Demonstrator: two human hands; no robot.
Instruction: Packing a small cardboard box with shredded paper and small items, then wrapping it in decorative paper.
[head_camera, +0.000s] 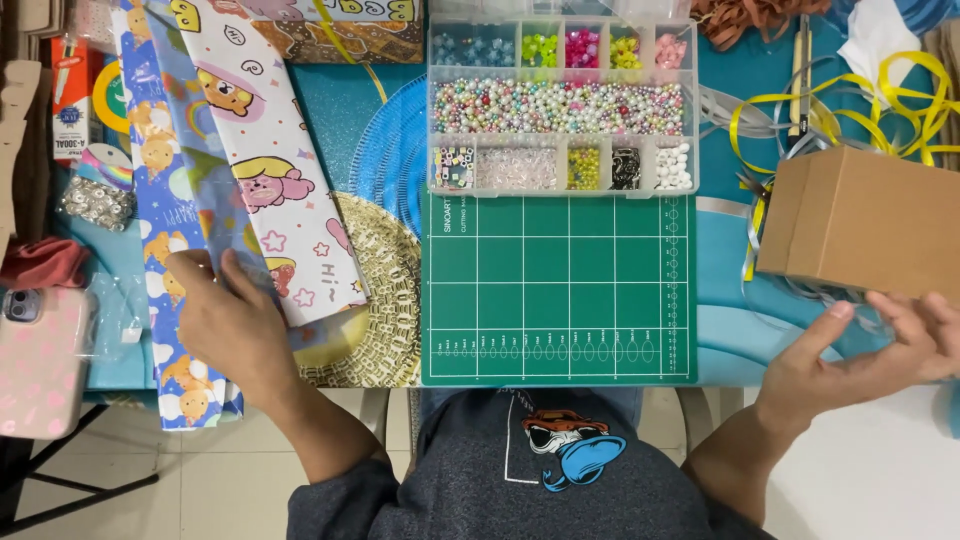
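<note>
My left hand (228, 322) lies on a folded stack of cartoon-printed wrapping paper, a white sheet (275, 150) over a blue sheet (160, 190), at the table's left, fingers curled over the paper's near edge. My right hand (860, 355) is at the right, fingers spread under and against the near side of a plain brown cardboard box (865, 220), which is tilted slightly above the blue table. A green cutting mat (558, 290) lies between both hands, directly in front of me.
A clear compartment box of coloured beads (562, 105) sits behind the mat. Yellow ribbon (880, 100) is tangled at the back right. A pink phone (40, 360) and red cloth (42, 262) lie at the far left. A round woven placemat (385, 290) sits under the paper.
</note>
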